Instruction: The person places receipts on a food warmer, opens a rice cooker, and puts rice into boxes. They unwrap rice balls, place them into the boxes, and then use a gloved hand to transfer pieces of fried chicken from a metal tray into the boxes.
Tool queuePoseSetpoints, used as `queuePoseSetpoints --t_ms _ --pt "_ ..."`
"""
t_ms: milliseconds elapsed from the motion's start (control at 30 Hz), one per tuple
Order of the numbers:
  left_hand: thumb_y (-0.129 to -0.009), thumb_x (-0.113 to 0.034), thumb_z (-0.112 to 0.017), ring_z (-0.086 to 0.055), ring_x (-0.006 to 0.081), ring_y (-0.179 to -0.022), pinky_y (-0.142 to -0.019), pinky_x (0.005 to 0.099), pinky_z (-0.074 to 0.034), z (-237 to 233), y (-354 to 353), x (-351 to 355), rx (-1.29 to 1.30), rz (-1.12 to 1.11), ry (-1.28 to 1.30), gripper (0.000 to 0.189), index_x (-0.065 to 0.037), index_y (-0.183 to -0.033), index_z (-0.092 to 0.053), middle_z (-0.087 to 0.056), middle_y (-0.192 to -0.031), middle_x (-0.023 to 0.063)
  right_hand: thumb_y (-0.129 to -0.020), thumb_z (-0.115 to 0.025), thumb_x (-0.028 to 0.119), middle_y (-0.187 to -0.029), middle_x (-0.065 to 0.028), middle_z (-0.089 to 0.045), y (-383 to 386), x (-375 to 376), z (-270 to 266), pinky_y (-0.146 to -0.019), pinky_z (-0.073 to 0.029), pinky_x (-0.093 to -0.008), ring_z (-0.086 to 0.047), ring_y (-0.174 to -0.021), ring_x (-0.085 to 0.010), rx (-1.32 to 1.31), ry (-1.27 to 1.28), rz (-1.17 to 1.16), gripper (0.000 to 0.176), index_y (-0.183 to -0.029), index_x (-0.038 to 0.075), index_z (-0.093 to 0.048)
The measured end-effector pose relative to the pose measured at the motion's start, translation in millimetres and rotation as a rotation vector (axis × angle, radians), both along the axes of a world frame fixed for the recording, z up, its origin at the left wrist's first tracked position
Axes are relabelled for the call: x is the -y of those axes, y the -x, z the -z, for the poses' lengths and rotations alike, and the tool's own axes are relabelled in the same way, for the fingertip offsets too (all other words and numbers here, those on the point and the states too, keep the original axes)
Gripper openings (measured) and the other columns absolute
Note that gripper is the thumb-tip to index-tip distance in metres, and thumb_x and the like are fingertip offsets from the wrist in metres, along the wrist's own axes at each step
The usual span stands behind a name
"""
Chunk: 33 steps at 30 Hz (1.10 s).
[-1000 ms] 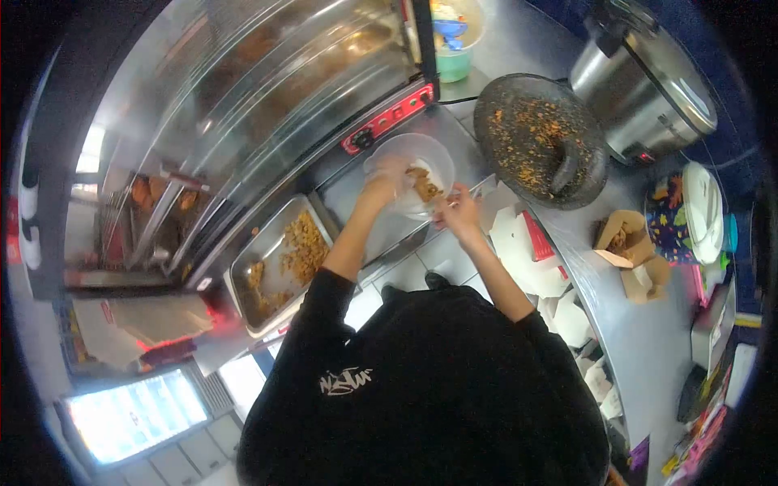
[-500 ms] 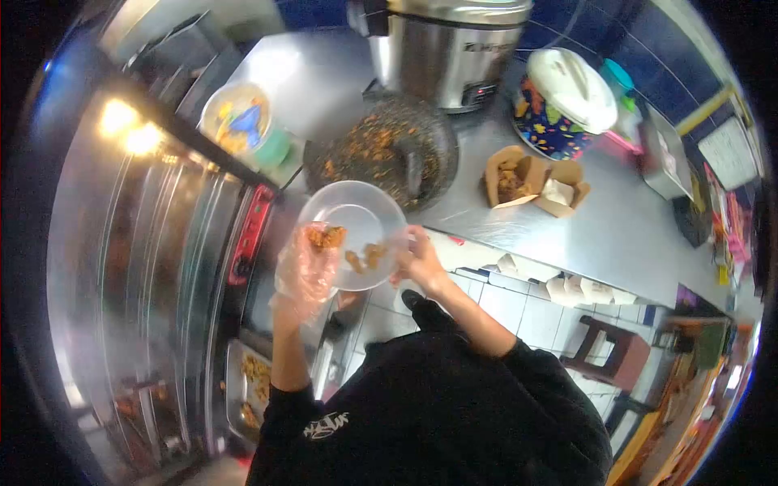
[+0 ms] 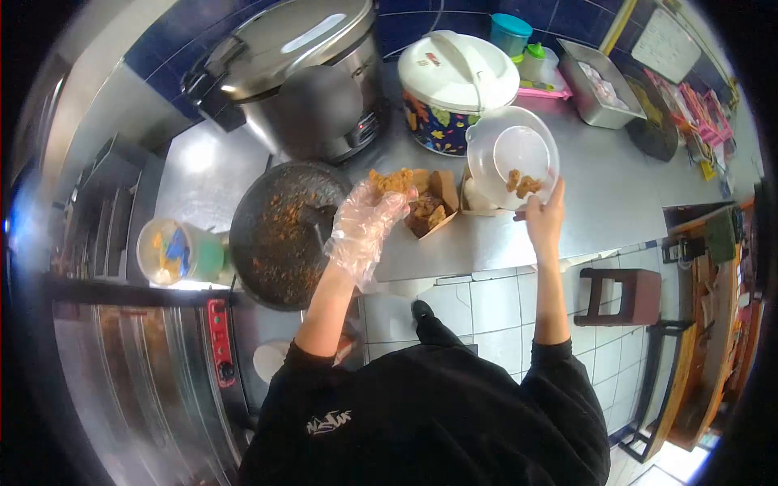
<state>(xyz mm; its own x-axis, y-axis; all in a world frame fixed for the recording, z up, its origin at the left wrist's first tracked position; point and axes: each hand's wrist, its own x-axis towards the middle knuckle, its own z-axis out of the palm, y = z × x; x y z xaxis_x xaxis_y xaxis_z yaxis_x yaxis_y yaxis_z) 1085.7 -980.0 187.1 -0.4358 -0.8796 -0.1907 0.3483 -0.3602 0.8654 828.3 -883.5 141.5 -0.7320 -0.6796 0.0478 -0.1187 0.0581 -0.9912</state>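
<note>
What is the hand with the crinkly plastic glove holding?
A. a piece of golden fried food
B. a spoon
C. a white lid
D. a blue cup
A: the gloved left hand grips a golden fried piece in its fingertips, next to the open cardboard box. The bare right hand holds the clear bowl.

This is a food shop kitchen. It has a big rice cooker point(image 3: 300, 77), a steel counter point(image 3: 616, 190), a glass food warmer point(image 3: 138, 385) and a paper box point(image 3: 443, 190).
</note>
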Motion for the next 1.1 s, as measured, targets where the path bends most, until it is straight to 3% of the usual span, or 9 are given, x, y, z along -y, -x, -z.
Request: queuePoseSetpoints --t_ms 67,100,267,467,533,600,733,867,1100 --pt "-0.084 0.003 -0.057 -0.062 0.0208 -0.094 -0.073 0.0249 -0.052 3 21 11 -0.026 0.039 -0.015 0.029 -0.001 -0.112 -0.052 -0.060 -0.103 0.0102 -0.076 -0.042 -0.007 -0.115 -0.0222 -0.050 20 13 35 -0.064 -0.051 -0.0393 -0.060 -0.081 -0.0344 -0.563 -0.151 0.096 0.059 -0.132 0.006 -0.032" --pt "-0.084 0.003 -0.057 -0.062 0.0208 -0.094 -0.073 0.0249 -0.052 6 30 16 -0.026 0.050 -0.020 0.029 -0.001 -0.112 -0.052 -0.060 -0.103 0.0102 -0.074 -0.043 -0.008 -0.117 -0.0210 -0.048 13 17 27 -0.074 -0.048 -0.0437 -0.055 -0.092 -0.0401 -0.762 -0.066 0.125 0.061 -0.132 0.007 -0.033" --pt "-0.082 0.007 -0.053 -0.061 0.0173 -0.088 -0.070 0.0256 -0.050 30 64 31 0.053 0.198 0.043 0.026 0.000 -0.107 -0.051 -0.061 -0.100 0.0114 -0.070 -0.041 -0.010 -0.117 -0.0230 -0.047 2 12 23 -0.079 -0.047 -0.0457 -0.053 -0.096 -0.0430 -0.668 -0.166 0.022 0.062 -0.130 0.004 -0.036" --pt "-0.082 0.002 -0.055 -0.060 0.0167 -0.087 -0.075 0.0281 -0.049 41 104 39 0.197 0.265 0.230 0.029 0.004 -0.111 -0.050 -0.062 -0.099 0.0120 -0.074 -0.045 -0.009 -0.116 -0.0242 -0.048 12 2 38 -0.076 -0.049 -0.0417 -0.055 -0.095 -0.0410 -0.828 -0.007 0.090 0.059 -0.131 0.001 -0.035" --pt "-0.081 -0.003 -0.059 -0.061 0.0184 -0.089 -0.078 0.0308 -0.048 27 115 44 0.658 0.404 0.541 0.032 0.004 -0.111 -0.052 -0.063 -0.097 0.0121 -0.080 -0.044 -0.008 -0.113 -0.0214 -0.051 17 -1 37 -0.069 -0.050 -0.0363 -0.061 -0.083 -0.0314 -0.950 0.014 0.229 0.053 -0.131 -0.002 -0.033" --pt "-0.080 -0.006 -0.061 -0.061 0.0218 -0.090 -0.079 0.0326 -0.047 25 125 39 0.723 0.357 0.580 0.033 0.003 -0.110 -0.053 -0.064 -0.097 0.0139 -0.081 -0.043 -0.008 -0.111 -0.0194 -0.053 23 -6 50 -0.065 -0.051 -0.0337 -0.061 -0.076 -0.0261 -0.793 0.023 0.246 0.051 -0.131 -0.003 -0.032" --pt "-0.078 -0.009 -0.061 -0.063 0.0280 -0.088 -0.078 0.0354 -0.048 74 143 55 0.757 0.350 0.699 0.033 0.001 -0.108 -0.056 -0.065 -0.095 0.0179 -0.084 -0.039 -0.008 -0.106 -0.0150 -0.055 21 -14 43 -0.056 -0.050 -0.0273 -0.059 -0.058 -0.0142 -0.505 0.117 0.263 0.049 -0.131 -0.004 -0.027" --pt "-0.079 -0.015 -0.062 -0.060 0.0364 -0.093 -0.081 0.0401 -0.047 60 149 57 1.020 0.400 0.870 0.032 0.001 -0.107 -0.057 -0.063 -0.099 0.0219 -0.083 -0.038 -0.010 -0.106 -0.0154 -0.055 20 -20 42 -0.053 -0.049 -0.0263 -0.060 -0.057 -0.0156 -0.469 0.125 0.285 0.050 -0.130 -0.004 -0.025" --pt "-0.080 -0.016 -0.061 -0.058 0.0389 -0.092 -0.079 0.0413 -0.046 76 162 64 0.980 0.374 0.936 0.029 0.001 -0.102 -0.058 -0.061 -0.097 0.0237 -0.082 -0.037 -0.011 -0.111 -0.0153 -0.048 16 -17 43 -0.053 -0.047 -0.0249 -0.055 -0.057 -0.0127 -0.326 0.183 0.311 0.051 -0.132 -0.004 -0.027"
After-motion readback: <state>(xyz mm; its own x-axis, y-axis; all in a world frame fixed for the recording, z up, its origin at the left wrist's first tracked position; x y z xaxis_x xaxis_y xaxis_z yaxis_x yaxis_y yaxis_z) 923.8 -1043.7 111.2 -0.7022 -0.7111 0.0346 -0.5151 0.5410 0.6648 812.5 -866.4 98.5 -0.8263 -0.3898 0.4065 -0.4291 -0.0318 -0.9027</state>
